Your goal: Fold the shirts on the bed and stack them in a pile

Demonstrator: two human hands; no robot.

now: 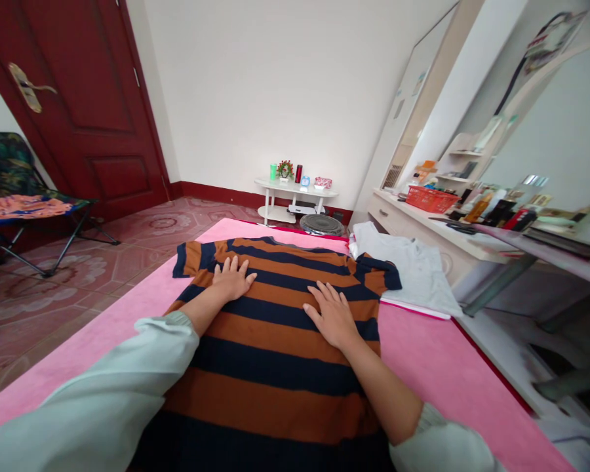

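Observation:
A brown and navy striped T-shirt (275, 334) lies spread out on a pink cover (423, 367), its collar at the far end and its short sleeves out to both sides. My left hand (232, 279) rests palm down on the upper left of the shirt, fingers spread. On the upper right of the shirt, my right hand (330, 314) also lies flat with its fingers apart. Neither hand grips the cloth. The shirt's lower hem runs out of view at the bottom.
Right of the shirt lies a light grey garment (408, 262). A dressing table (452, 242) with a red basket (430, 198) and several bottles stands at the right. Behind is a small white table (295, 189); a folding chair (29, 203) stands left, near a dark red door (88, 98).

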